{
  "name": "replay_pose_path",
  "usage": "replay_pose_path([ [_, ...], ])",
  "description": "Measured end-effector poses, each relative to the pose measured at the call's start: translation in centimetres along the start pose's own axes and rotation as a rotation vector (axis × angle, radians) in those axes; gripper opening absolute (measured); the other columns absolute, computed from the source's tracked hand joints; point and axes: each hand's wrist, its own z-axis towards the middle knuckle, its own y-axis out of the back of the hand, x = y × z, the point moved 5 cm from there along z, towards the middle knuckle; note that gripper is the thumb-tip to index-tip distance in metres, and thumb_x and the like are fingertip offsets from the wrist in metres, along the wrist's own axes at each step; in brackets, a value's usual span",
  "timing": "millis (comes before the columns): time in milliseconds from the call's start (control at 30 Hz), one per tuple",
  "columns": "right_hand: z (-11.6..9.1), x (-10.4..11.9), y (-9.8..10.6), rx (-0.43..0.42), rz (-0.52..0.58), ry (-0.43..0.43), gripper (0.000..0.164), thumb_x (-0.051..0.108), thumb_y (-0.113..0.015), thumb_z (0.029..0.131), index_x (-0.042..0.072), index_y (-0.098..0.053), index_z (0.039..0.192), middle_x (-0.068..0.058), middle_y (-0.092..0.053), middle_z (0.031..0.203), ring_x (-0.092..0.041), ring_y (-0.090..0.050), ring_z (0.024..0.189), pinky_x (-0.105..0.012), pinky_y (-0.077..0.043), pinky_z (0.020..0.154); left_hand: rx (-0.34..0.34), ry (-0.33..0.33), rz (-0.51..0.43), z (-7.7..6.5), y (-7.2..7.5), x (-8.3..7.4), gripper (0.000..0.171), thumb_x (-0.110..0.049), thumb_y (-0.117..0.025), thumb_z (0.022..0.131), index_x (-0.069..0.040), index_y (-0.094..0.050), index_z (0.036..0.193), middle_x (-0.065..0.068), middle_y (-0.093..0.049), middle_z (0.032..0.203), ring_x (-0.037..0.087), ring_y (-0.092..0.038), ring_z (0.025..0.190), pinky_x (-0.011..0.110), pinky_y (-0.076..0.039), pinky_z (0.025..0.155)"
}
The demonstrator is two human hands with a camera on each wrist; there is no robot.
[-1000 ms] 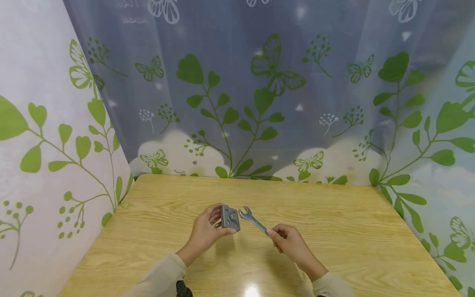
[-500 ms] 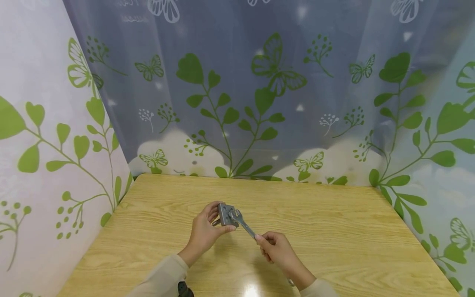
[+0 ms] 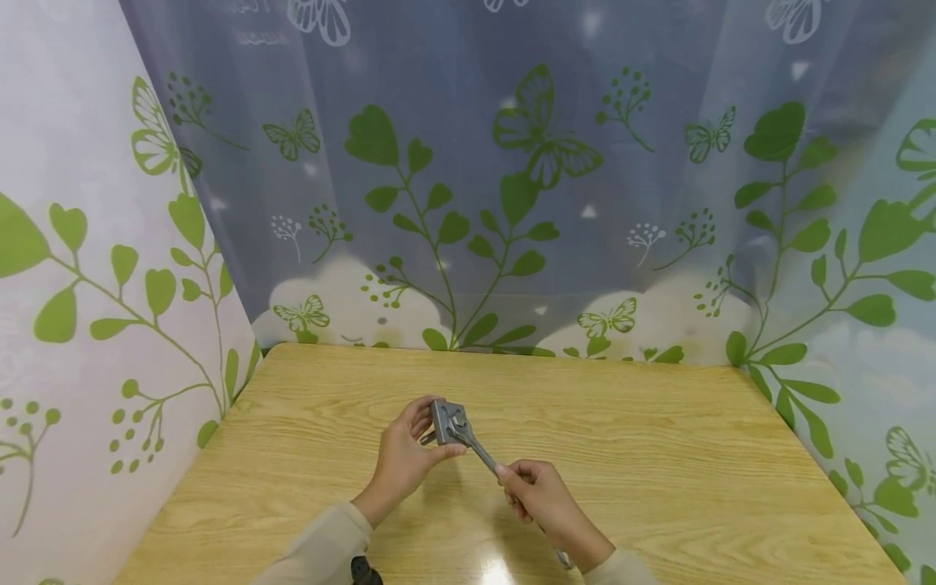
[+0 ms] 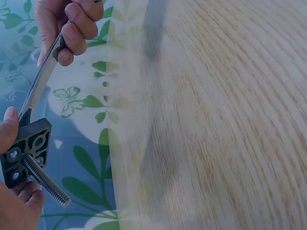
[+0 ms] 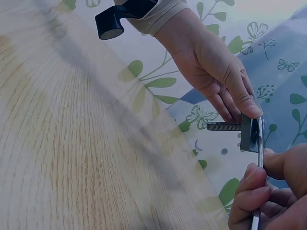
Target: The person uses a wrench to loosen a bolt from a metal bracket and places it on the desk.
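Note:
In the head view my left hand (image 3: pixel 398 459) grips a dark square plate (image 3: pixel 440 422) by its edges, thumb along the lower edge. A threaded bolt (image 4: pixel 47 181) sticks out of the plate's back in the left wrist view; its hex head (image 3: pixel 459 421) shows on the front face. My right hand (image 3: pixel 543 497) holds a steel wrench (image 3: pixel 483 456) by the handle, thumb on top and fingers curled under. The wrench's open end lies against the plate's front, around the hex head. In the right wrist view, the wrench shaft (image 5: pixel 260 153) lies edge-on along the plate.
Both hands are above a light wood-grain table (image 3: pixel 658 447). Curtains with green leaves and butterflies hang behind the table (image 3: pixel 468 162) and at its sides. A black band (image 5: pixel 127 14) sits on the left sleeve.
The right hand has moved left and brought the wrench from apart from the plate onto the bolt head, then swung it slightly lower. The left hand stays nearly still with the plate.

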Motion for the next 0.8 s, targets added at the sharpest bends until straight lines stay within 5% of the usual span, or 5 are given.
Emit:
replay_pose_path([
  [300, 0.0, 0.1, 0.1, -0.035, 0.002, -0.004, 0.032, 0.026, -0.057, 0.097, -0.005, -0.058, 0.092, 0.002, -0.051, 0.064, -0.007, -0.043, 0.052, -0.013, -0.037, 0.045, 0.004, -0.006, -0.002, 0.0, 0.0, -0.5, 0.076, -0.009, -0.086, 0.066, 0.001, -0.05, 0.132, 0.022, -0.059, 0.127, 0.037, -0.058, 0.117, 0.045, -0.053, 0.093],
  [567, 0.1, 0.0, 0.4, -0.046, -0.01, 0.0, 0.03, 0.024, -0.056, 0.098, -0.005, -0.059, 0.092, 0.002, -0.051, 0.064, -0.007, -0.043, 0.052, -0.014, -0.037, 0.045, 0.011, -0.005, 0.009, -0.6, 0.2, -3.2, 0.07, 0.003, -0.082, 0.067, 0.007, -0.05, 0.129, 0.028, -0.058, 0.125, 0.044, -0.056, 0.115, 0.055, -0.049, 0.094],
  [800, 0.0, 0.5, 1.2, -0.058, -0.064, 0.024, 0.03, 0.024, -0.058, 0.097, -0.005, -0.059, 0.091, 0.001, -0.051, 0.064, -0.008, -0.042, 0.052, -0.015, -0.036, 0.046, 0.041, -0.027, -0.012, -0.2, 0.1, -1.7, 0.072, -0.004, -0.085, 0.066, 0.0, -0.052, 0.131, 0.019, -0.06, 0.125, 0.033, -0.058, 0.117, 0.043, -0.048, 0.1],
])
